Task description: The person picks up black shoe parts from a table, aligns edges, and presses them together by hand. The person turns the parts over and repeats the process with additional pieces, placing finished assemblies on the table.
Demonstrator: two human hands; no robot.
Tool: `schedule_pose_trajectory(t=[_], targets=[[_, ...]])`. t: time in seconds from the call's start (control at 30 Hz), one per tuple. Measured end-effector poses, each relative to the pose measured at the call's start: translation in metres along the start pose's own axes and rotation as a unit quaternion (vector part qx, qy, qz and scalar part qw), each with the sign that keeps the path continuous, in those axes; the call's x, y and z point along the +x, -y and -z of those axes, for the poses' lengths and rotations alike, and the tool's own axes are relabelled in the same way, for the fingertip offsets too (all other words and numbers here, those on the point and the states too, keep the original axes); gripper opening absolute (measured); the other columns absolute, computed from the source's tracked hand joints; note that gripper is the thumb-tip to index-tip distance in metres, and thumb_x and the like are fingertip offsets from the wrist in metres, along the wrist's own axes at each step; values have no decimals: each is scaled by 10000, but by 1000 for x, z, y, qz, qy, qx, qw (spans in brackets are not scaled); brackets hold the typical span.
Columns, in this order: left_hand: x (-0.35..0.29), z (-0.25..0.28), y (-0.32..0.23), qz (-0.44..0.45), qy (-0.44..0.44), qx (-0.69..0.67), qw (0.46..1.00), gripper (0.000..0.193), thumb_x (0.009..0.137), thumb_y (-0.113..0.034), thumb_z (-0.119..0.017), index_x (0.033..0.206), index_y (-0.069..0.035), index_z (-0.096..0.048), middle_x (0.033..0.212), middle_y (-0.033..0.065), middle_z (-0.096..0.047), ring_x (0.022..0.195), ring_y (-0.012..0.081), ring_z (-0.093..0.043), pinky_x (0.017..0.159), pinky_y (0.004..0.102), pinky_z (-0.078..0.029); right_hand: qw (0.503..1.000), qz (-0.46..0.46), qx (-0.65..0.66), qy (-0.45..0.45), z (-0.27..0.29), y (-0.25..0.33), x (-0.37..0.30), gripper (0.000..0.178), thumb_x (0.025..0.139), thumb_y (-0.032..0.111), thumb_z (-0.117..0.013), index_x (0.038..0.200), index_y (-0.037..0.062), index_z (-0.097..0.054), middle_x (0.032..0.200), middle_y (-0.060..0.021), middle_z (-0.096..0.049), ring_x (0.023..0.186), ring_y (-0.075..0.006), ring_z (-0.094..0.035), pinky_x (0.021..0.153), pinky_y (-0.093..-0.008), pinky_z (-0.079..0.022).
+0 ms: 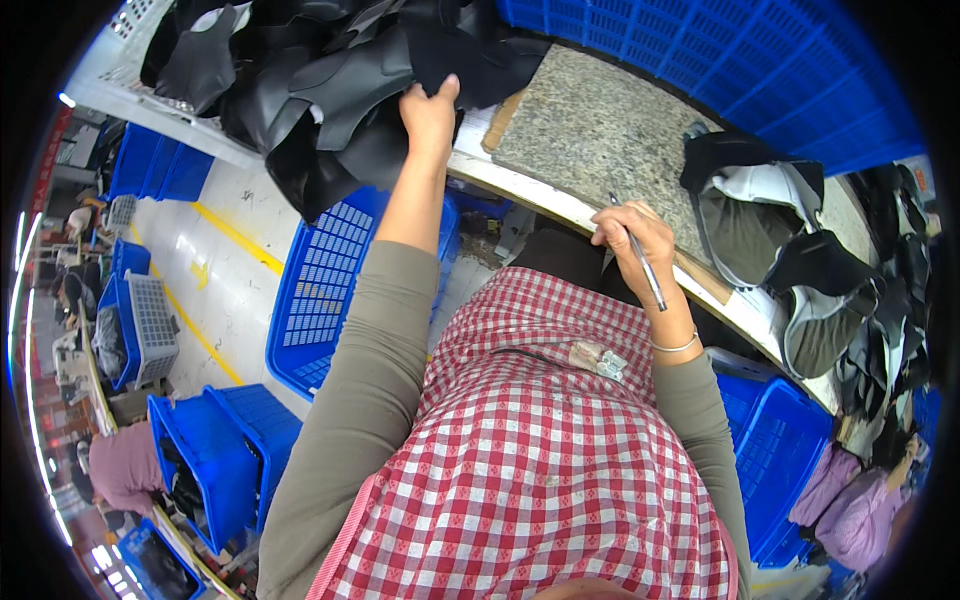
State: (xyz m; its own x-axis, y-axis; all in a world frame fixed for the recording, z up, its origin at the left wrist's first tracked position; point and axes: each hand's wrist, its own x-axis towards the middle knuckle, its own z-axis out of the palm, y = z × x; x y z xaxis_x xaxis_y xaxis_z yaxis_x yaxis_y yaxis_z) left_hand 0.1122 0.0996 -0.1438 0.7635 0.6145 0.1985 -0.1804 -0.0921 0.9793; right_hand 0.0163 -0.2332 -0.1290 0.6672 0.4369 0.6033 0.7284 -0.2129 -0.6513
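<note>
At the upper left, my left hand (430, 125) is closed on the edge of a black shoe-upper piece (450, 65) in a heap of smooth black pieces (345, 85). Its fingertips are partly hidden by the material. A slim silver pen (646, 272) is held in my right hand (640, 238), which is near the front edge of the worktable. Beyond that hand lies a speckled grey stone slab (600, 130). Black uppers with pale and dark grey linings (755, 215) are set on the slab's right side, some draping over the table edge.
A large blue crate (740, 60) stands behind the slab. The black heap overhangs the table's left end, above another blue crate (325, 290). More blue crates (225, 450) stand lower left and one (775, 460) at right. Someone in purple clothing (860, 510) is at the lower right.
</note>
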Motion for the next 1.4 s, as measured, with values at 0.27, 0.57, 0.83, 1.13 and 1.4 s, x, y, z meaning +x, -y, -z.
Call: schedule_pose_trajectory(t=[0.27,0.57,0.83,1.13,1.4], targets=[[35,-4,-59,-2,146,-440,886,231,979,-63,-688,1209,-54,-664,1167,95,-718,1066,244,-697,905,474,-573,966,-222,52,-124,52,-19,-50,226,1063,200,-614,1010,-1,-703,856,-76,-714,735,-134,-654,725,-279,-520],[-16,-15,-80,-220,256,113,935,614,892,-230,-815,1371,51,-552,1346,145,-576,1265,267,-558,1073,370,-452,990,-2,-99,-105,-11,16,74,690,735,359,-924,1282,62,-626,1230,-154,-692,1139,-390,-613,1020,-463,-494],[-97,11,-23,-218,389,144,883,307,883,-26,-719,1184,-86,-702,1456,166,-536,1381,358,-498,1143,436,-427,941,-112,-319,-3,-63,10,175,351,824,233,-787,1005,7,-588,882,-187,-718,795,-421,-722,707,-501,-595],[-21,109,21,-230,179,428,856,347,963,-127,-661,1303,-60,-681,1441,132,-618,1351,363,-541,1162,437,-383,859,-323,261,-298,49,-25,91,318,948,105,-718,1223,-52,-686,1089,-142,-753,935,-201,-718,847,-303,-569],[-150,-40,-61,-437,347,167,813,490,778,-101,-821,1250,-124,-690,1281,68,-648,1222,336,-578,1035,445,-468,833,-390,222,-322,3,-81,-2,263,1021,139,-656,1234,-14,-672,1086,-75,-722,973,-143,-644,847,-288,-518]])
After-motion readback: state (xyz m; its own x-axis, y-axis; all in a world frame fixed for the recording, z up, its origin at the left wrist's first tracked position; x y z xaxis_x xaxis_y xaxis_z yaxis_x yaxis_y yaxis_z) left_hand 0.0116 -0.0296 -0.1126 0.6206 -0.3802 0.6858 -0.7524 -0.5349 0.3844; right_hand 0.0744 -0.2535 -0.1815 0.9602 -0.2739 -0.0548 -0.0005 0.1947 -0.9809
